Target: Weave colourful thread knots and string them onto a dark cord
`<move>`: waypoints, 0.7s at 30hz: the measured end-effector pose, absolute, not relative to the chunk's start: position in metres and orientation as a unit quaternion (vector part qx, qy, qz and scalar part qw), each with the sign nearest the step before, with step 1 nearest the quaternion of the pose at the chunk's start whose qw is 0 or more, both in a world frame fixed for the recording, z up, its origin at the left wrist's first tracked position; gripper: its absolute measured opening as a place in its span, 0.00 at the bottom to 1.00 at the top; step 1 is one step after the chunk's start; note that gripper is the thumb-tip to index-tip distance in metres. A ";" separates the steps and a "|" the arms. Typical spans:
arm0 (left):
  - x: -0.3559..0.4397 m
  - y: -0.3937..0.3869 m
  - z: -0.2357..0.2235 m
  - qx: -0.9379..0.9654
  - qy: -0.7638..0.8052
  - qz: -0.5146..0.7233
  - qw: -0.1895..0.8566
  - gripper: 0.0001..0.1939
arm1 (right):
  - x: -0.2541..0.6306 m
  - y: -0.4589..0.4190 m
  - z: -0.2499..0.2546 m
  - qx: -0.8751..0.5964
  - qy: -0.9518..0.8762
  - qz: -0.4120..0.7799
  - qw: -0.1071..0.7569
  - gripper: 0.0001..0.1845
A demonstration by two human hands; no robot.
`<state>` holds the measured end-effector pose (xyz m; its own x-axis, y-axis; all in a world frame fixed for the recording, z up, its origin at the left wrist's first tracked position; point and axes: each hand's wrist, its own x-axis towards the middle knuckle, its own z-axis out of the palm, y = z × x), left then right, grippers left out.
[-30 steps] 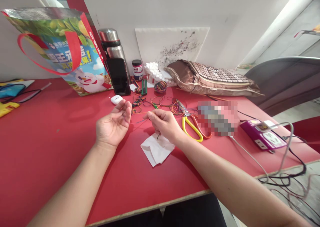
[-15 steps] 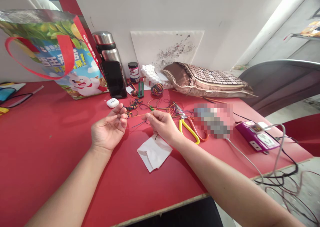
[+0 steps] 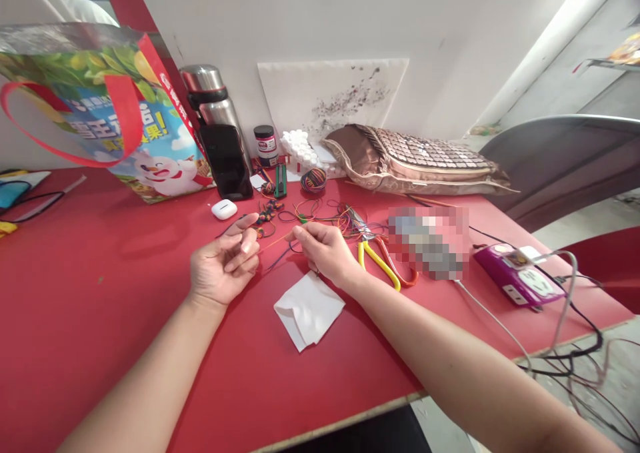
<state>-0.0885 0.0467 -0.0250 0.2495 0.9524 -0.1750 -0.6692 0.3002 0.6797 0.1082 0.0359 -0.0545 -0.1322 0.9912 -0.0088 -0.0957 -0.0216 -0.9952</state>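
Observation:
A thin orange cord (image 3: 274, 242) is stretched between my hands over the red table. My left hand (image 3: 226, 261) is curled palm up, its fingers closed around the cord's left end. Thumb and forefinger of my right hand (image 3: 327, 253) pinch the other end, where a dark blue strand (image 3: 280, 258) also hangs down. Just behind lie knotted multicoloured cord pieces (image 3: 269, 211) and a loose tangle of coloured cords (image 3: 345, 218). Beside my right wrist are pliers (image 3: 381, 265) with one yellow and one red handle. A folded white tissue (image 3: 310, 312) lies below my right hand.
Along the back stand a printed bag (image 3: 165, 166), a steel flask (image 3: 220, 110), a phone (image 3: 227, 163), a dark jar (image 3: 266, 146), a cord ball (image 3: 313, 180) and a brown cushion (image 3: 425, 163). A white earphone case (image 3: 224, 209) lies left; a purple power strip (image 3: 515, 276) sits right.
My left hand has turned slightly and its fingers have curled in more around the cord. The right hand keeps its pinch almost in place. The view has shifted a little.

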 end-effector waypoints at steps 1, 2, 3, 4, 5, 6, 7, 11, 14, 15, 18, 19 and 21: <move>-0.089 0.047 -0.025 0.242 0.293 0.540 0.751 0.19 | 0.108 0.036 -0.055 -0.442 -0.502 0.562 0.487 0.32; -0.089 0.047 -0.025 0.241 0.296 0.540 0.750 0.19 | 0.108 0.036 -0.056 -0.439 -0.500 0.566 0.487 0.32; -0.089 0.047 -0.025 0.240 0.298 0.539 0.751 0.19 | 0.107 0.036 -0.056 -0.437 -0.498 0.568 0.488 0.33; -0.089 0.047 -0.025 0.239 0.299 0.537 0.752 0.19 | 0.107 0.036 -0.057 -0.436 -0.495 0.570 0.490 0.33; -0.090 0.047 -0.025 0.238 0.299 0.535 0.753 0.19 | 0.107 0.037 -0.058 -0.437 -0.493 0.569 0.492 0.33; -0.090 0.046 -0.025 0.238 0.298 0.533 0.755 0.19 | 0.107 0.037 -0.059 -0.439 -0.490 0.566 0.497 0.33; -0.091 0.046 -0.025 0.238 0.297 0.532 0.757 0.18 | 0.108 0.038 -0.059 -0.441 -0.486 0.562 0.503 0.33; -0.090 0.045 -0.027 0.238 0.297 0.525 0.761 0.19 | 0.111 0.041 -0.059 -0.441 -0.465 0.553 0.533 0.31; -0.090 0.046 -0.027 0.231 0.301 0.520 0.766 0.22 | 0.112 0.042 -0.057 -0.443 -0.455 0.553 0.539 0.30; -0.090 0.047 -0.026 0.229 0.303 0.519 0.766 0.23 | 0.113 0.042 -0.057 -0.445 -0.456 0.551 0.539 0.30; -0.091 0.047 -0.024 0.228 0.306 0.524 0.761 0.26 | 0.112 0.042 -0.057 -0.446 -0.465 0.544 0.538 0.30; -0.092 0.047 -0.023 0.228 0.306 0.527 0.759 0.26 | 0.112 0.042 -0.058 -0.446 -0.468 0.541 0.537 0.30; -0.093 0.046 -0.022 0.227 0.307 0.534 0.754 0.26 | 0.110 0.043 -0.059 -0.448 -0.474 0.539 0.533 0.30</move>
<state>-0.0926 0.0463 -0.0216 0.2418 0.9449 -0.2206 -0.6658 0.3270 0.6707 0.1103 0.0427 -0.0585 -0.0301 0.9993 0.0219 -0.1507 0.0171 -0.9884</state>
